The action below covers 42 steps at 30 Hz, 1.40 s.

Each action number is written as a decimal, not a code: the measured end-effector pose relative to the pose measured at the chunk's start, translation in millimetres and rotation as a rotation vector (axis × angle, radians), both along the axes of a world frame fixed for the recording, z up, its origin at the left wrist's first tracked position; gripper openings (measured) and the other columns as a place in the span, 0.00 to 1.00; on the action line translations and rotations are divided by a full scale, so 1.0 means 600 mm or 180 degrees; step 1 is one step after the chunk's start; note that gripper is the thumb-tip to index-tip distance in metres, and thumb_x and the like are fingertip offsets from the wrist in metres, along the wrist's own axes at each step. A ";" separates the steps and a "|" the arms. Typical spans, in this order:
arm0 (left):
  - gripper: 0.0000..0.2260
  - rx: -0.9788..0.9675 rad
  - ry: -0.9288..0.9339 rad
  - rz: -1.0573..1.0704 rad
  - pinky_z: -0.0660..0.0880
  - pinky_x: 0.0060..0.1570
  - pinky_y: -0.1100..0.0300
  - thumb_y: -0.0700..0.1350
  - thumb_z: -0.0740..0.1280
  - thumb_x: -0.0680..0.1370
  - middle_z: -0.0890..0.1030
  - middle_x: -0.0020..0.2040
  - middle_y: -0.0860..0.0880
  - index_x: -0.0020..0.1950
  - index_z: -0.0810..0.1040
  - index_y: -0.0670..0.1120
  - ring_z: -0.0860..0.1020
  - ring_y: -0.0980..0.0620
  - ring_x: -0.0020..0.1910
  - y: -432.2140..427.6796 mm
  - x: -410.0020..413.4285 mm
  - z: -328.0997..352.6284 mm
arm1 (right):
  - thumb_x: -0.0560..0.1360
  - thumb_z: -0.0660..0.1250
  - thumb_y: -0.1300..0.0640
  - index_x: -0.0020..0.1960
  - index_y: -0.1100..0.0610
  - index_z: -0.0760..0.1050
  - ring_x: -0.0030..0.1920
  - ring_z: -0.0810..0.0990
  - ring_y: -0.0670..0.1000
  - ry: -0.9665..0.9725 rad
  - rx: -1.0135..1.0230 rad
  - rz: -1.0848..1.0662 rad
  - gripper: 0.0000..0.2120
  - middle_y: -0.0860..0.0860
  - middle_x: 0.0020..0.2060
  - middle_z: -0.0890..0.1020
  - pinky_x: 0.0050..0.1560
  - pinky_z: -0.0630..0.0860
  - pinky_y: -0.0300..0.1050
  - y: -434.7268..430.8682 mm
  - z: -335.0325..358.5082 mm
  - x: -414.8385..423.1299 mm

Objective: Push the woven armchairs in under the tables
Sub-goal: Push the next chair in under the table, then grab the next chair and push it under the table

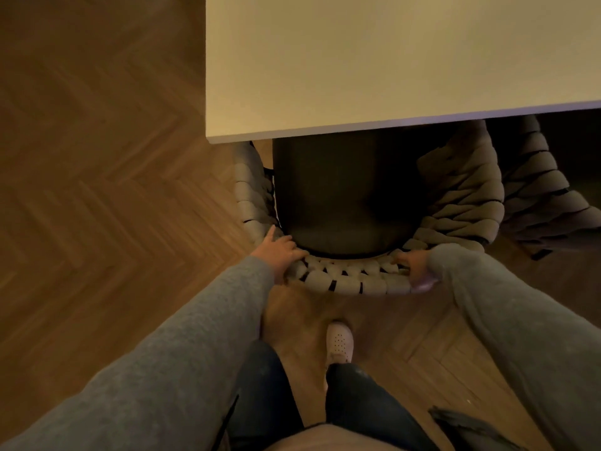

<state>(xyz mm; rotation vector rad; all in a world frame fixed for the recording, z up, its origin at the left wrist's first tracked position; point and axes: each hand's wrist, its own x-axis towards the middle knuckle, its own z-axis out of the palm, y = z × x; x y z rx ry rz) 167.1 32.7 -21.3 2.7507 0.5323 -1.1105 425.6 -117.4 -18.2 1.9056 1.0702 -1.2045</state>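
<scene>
Grey sleeves [162,369] lower frame; left hand [283,255] and right hand [413,266] both grip woven armchair [344,281] back rim, seat partly under table [390,60].

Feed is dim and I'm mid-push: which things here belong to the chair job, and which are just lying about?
Job: armchair, held at its back by left grip and right grip; table; second armchair on the right.
Lying about: shoe; dark thing at lower right, too dim to name; floor.
</scene>
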 end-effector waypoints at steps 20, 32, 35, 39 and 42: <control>0.28 0.0816 -0.0721 0.1559 0.43 0.74 0.38 0.47 0.64 0.79 0.46 0.79 0.41 0.77 0.59 0.50 0.41 0.42 0.78 0.576 -0.418 0.107 | 0.76 0.63 0.59 0.74 0.52 0.66 0.72 0.63 0.58 0.0321 0.2910 0.0254 0.27 0.58 0.73 0.64 0.72 0.63 0.52 0.706 0.081 -0.551; 0.25 0.0880 -0.0883 0.1312 0.41 0.74 0.41 0.52 0.64 0.79 0.45 0.80 0.42 0.75 0.64 0.52 0.40 0.43 0.78 0.998 -0.345 0.108 | 0.77 0.63 0.54 0.76 0.52 0.61 0.73 0.61 0.57 -0.0374 0.3128 -0.0263 0.29 0.57 0.73 0.64 0.72 0.61 0.54 1.115 0.070 -0.485; 0.27 0.0977 -0.0785 0.1244 0.40 0.74 0.41 0.45 0.65 0.78 0.44 0.80 0.42 0.76 0.62 0.52 0.39 0.42 0.78 1.121 -0.303 0.119 | 0.77 0.66 0.48 0.79 0.52 0.52 0.76 0.57 0.58 -0.0434 0.2771 -0.0507 0.36 0.58 0.75 0.59 0.75 0.56 0.56 1.234 0.069 -0.433; 0.32 0.1112 -0.0740 0.1051 0.42 0.74 0.39 0.41 0.66 0.77 0.44 0.79 0.41 0.78 0.58 0.52 0.39 0.42 0.78 1.276 -0.254 0.142 | 0.76 0.67 0.46 0.79 0.53 0.50 0.76 0.55 0.58 -0.0445 0.2618 -0.0859 0.39 0.59 0.76 0.58 0.76 0.54 0.57 1.367 0.080 -0.369; 0.33 0.1106 -0.0728 0.0982 0.42 0.74 0.38 0.39 0.65 0.77 0.44 0.79 0.41 0.79 0.55 0.52 0.39 0.41 0.78 1.387 -0.205 0.149 | 0.76 0.67 0.46 0.79 0.53 0.52 0.76 0.56 0.58 -0.0431 0.2749 -0.1074 0.38 0.58 0.76 0.59 0.75 0.56 0.57 1.456 0.088 -0.327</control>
